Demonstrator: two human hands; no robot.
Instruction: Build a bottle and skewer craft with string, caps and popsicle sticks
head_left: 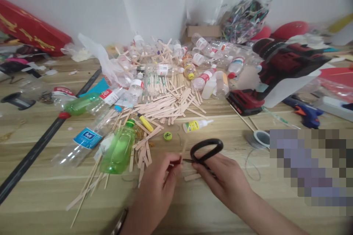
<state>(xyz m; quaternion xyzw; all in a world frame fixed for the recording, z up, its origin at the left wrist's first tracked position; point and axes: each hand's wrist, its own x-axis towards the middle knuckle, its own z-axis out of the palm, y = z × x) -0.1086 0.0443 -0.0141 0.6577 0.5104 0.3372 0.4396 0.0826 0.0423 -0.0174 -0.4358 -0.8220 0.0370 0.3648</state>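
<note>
Near the front middle of the table, my left hand is closed in a pinch on a thin wooden stick, whose upper end points up. Just to its right, my right hand is closed round black-handled scissors. The tip of the scissors points left and meets the stick by my left fingertips; whether it touches is too blurred to tell. A flat wooden stick lies on the table below the scissors. Beyond my hands lie a green cap and a small glue bottle with a yellow label.
Flat sticks and plastic bottles pile up at the back. A green bottle and a black pipe lie left. Rightward are a red-black drill, a wire spool and a blue glue gun.
</note>
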